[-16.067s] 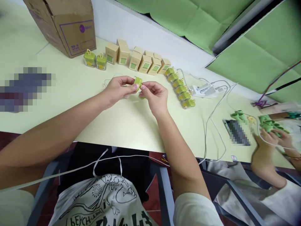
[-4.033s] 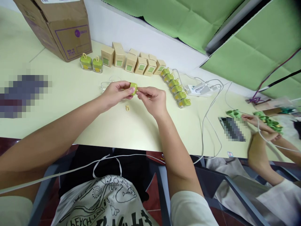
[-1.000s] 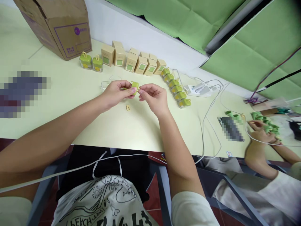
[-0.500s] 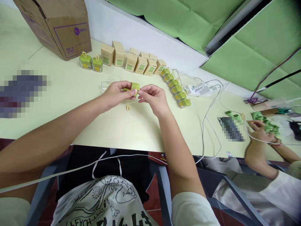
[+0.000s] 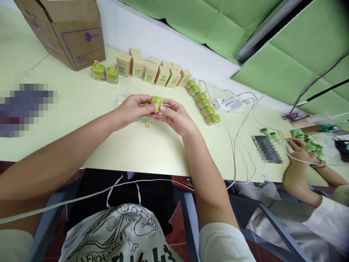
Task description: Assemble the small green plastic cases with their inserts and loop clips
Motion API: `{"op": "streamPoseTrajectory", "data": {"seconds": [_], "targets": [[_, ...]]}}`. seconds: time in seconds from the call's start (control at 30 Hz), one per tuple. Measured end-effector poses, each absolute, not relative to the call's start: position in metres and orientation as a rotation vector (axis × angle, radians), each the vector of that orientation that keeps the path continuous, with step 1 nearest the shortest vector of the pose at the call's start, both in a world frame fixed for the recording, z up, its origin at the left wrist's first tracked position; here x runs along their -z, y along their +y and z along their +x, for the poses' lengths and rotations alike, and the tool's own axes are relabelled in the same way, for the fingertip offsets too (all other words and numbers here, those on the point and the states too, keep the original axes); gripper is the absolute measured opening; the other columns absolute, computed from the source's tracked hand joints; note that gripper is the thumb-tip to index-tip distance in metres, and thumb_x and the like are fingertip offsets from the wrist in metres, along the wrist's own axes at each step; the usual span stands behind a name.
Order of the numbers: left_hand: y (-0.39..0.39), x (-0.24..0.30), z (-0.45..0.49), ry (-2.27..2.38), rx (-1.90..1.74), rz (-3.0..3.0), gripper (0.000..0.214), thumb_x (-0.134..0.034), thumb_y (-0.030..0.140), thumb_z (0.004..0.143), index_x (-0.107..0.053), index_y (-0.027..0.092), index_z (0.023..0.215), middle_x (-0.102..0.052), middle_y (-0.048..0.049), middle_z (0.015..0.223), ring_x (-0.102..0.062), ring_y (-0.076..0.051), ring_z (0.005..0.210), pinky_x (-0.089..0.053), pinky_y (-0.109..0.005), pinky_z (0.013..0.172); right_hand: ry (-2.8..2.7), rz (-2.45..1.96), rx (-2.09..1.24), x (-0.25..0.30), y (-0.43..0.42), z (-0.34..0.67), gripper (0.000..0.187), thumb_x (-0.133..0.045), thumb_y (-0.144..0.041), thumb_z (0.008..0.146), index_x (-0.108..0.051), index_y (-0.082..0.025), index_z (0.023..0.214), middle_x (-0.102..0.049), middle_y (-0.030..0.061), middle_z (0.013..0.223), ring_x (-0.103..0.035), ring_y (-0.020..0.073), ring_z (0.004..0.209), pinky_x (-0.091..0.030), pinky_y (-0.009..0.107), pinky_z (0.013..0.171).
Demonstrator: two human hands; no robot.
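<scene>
A small green lid [image 5: 157,102] is held up over the table between both my hands. My left hand [image 5: 136,108] pinches its left side, thumb on the front. From the right, my right hand [image 5: 176,114] grips it too, with the thumb against its face and the fingers behind. The lid's underside is hidden by my fingers. Below my hands, a little yellow loop [image 5: 147,125] lies on the table. A clear container [image 5: 120,99] rests just behind my left hand, partly covered by it.
Two green-lidded jars [image 5: 105,74] stand by a large carton [image 5: 81,47]. Several small boxes [image 5: 151,72] line the wall, and a row of green-lidded jars [image 5: 204,103] runs forward. A power strip [image 5: 231,104] with white cables lies right. Another person's hands [image 5: 302,151] work at far right.
My right hand has moved from pinching at the lid's edge to gripping its right side. The lid now faces more toward me. The yellow loop lies where it was.
</scene>
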State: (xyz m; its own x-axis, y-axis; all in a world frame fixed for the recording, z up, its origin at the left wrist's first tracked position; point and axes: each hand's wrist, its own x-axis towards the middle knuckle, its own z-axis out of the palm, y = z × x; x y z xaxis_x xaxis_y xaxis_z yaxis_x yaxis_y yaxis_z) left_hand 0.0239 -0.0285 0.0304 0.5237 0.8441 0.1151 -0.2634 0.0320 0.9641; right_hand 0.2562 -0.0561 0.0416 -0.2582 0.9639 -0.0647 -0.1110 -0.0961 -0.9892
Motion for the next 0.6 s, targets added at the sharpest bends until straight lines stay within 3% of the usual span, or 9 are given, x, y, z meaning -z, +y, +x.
{"op": "streamPoseTrajectory", "data": {"seconds": [0.27,0.6], "targets": [[-0.0289,-0.0335,0.024,0.607,-0.939,1.325,0.062,-0.119,0.068,0.078,-0.096,0.018,0.107,-0.094,-0.0121,0.114,-0.09,-0.028,0.107,-0.078,-0.044,0.106,-1.228,-1.029,-1.517,-0.0403,-0.0558,0.2576,0.073,-0.121,-0.062,0.071,-0.074,-0.032,0.118,-0.09,-0.0063,0.099,-0.089,0.0181,0.091,-0.078,0.037,0.093],[-0.0296,-0.0381,0.023,0.669,-0.93,1.388,0.066,-0.119,0.072,0.074,-0.094,0.017,0.1,-0.093,-0.0123,0.099,-0.092,-0.03,0.1,-0.077,-0.042,0.09,-1.236,-1.016,-1.508,-0.0376,-0.0539,0.2598,0.073,-0.119,-0.057,0.071,-0.071,-0.034,0.121,-0.089,-0.0084,0.102,-0.089,0.0194,0.093,-0.078,0.044,0.106]]}}
